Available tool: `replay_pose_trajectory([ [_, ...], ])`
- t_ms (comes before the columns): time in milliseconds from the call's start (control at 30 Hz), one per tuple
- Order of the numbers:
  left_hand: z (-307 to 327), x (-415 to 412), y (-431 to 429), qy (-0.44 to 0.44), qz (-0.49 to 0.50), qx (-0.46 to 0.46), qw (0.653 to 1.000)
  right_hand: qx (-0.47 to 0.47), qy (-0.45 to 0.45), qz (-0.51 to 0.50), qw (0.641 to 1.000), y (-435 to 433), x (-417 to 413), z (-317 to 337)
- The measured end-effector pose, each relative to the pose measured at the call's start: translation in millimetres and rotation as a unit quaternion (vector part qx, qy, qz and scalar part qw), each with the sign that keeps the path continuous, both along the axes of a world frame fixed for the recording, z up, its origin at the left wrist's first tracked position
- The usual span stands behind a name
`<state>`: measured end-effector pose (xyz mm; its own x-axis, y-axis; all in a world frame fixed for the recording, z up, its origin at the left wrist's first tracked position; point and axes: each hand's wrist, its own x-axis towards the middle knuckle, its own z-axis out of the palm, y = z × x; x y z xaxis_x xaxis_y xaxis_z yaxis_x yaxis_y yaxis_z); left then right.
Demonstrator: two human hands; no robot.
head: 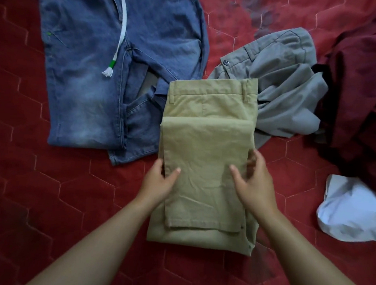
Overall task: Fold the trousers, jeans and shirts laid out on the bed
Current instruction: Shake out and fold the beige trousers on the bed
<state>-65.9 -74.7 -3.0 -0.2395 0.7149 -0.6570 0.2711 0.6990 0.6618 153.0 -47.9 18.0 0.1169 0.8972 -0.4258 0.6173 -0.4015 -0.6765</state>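
The khaki trousers [206, 156] lay on the red quilted bed [26, 176] directly in front of the person, already folded into a tall, narrow packet. The waistband formed the far end and a shorter layer of leg was doubled over the top.

The hands were apart, one clamped on each long side of that packet. The left hand [160, 180] gripped the left edge, thumb on top and fingers tucked beneath. The right hand [253, 181] gripped the right edge the same way, fingers wrapped over the side. Holding both edges at mid-length probably kept the layers squared, and it would suit either another fold or lifting the packet away whole.

To the left of the khaki trousers, and touching them at the far corner, blue jeans [94, 70] were spread flat with a white drawstring [121, 34] trailing across them. They looked only partly arranged. Just beyond the khaki trousers' far right corner sat crumpled grey trousers [281, 82], partly under that corner. Further right of the khaki trousers lay a heaped maroon garment [362, 87] and a bunched white garment [352, 209]. By this layout, most of the folding remained to be done.
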Motion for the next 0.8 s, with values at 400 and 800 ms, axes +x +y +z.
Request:
replay_pose_trajectory([
  [400, 47.0, 13.4, 109.2, -0.038, 0.156, 0.189, 0.969, 0.156, 0.150, -0.204, 0.955, 104.6, -22.1, 20.6],
  [800, -6.3, -3.5, 38.8, 0.094, -0.002, 0.081, 0.992, 0.044, -0.056, -0.072, 0.995, 13.9, -12.2, -10.1],
])
